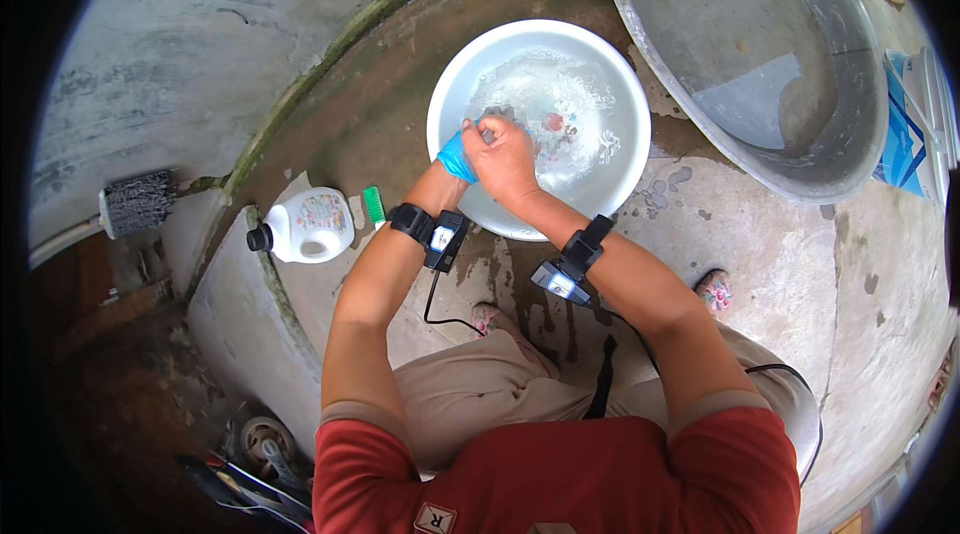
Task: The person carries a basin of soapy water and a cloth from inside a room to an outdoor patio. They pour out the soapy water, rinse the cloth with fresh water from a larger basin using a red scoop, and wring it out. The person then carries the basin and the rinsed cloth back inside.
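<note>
A blue wet piece of thin material [456, 157], cloth or a glove, wraps over my left hand at the near left of a white plastic basin [637, 166]. Beneath that material and behind the other hand, the fingers of my left hand [448, 175] are hidden. My right hand [504, 159] is curled tight against the blue material, thumb and fingers pinched on it. Both hands are above the water [577, 95], which is foamy and churned. Within it shows a small reddish patch [553, 121], blurred under the surface.
A large grey metal tub [855, 121] with shallow water stands at the right, with a blue-and-white bucket [900, 136] beyond. To the left lie a white detergent jug [330, 222] and a green-bristled brush [373, 204]. A concrete wall [225, 31] borders the damp floor.
</note>
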Demonstrator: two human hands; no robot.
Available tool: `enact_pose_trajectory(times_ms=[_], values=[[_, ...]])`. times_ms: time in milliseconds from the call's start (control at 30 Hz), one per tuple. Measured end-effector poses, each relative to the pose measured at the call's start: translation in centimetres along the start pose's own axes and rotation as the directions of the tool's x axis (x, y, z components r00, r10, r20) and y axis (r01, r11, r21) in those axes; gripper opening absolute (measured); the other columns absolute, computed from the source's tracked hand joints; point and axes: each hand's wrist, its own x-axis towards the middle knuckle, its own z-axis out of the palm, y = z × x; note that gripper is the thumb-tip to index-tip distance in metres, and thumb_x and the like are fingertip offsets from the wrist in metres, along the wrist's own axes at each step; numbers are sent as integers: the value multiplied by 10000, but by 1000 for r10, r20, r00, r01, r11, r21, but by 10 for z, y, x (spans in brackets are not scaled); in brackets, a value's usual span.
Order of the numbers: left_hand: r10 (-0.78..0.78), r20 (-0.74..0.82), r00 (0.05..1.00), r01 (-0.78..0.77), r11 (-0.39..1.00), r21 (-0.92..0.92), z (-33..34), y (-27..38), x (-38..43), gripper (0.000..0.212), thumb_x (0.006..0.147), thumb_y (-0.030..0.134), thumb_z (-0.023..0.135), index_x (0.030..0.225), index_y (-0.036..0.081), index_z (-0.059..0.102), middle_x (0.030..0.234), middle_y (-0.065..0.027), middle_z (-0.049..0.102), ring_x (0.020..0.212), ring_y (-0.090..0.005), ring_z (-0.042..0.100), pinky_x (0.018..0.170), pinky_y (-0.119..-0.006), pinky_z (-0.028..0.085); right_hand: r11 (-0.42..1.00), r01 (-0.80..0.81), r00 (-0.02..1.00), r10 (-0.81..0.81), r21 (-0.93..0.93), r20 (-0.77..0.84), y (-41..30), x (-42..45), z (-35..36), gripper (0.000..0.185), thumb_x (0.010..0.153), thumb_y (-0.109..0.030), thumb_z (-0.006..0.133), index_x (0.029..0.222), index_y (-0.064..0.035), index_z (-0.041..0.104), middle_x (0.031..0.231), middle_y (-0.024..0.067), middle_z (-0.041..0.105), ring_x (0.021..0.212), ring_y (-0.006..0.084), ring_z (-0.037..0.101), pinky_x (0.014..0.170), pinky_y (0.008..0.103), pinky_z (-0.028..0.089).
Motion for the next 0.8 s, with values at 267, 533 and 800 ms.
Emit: enact_pose_trajectory(times_ms=[267, 533, 800], values=[[452, -284, 846, -302, 844, 444, 25, -4, 9, 697, 835, -41, 390, 1460, 63, 98, 1450, -135, 308, 1182, -262, 467, 968, -372, 416, 729, -168, 949, -63, -663, -310, 84, 36, -56, 319, 876, -359, 539, 1031, -83, 578, 1127, 158, 431, 1047, 374, 473, 783, 470, 475], [200, -545, 814, 285, 680, 675, -7, -34, 11, 827, 857, 249, 558, 1474, 213, 7, 1457, -125, 260, 1225, -319, 395, 883, -580, 393, 499, -143, 953, 301, -854, 16, 93, 36, -70, 392, 820, -207, 583, 1185, -87, 509, 1258, 162, 388, 1104, 338, 470, 852, 463, 463], [-247, -472, 846, 337, 935, 113, 50, -5, 2, 669, 897, 334, 530, 1442, 117, 208, 1334, -156, 421, 1152, -303, 473, 886, -486, 463, 956, -265, 963, 256, -126, -86, 84, 31, -25, 263, 713, -243, 622, 786, 4, 563, 711, 152, 593, 671, 297, 587, 672, 384, 474]])
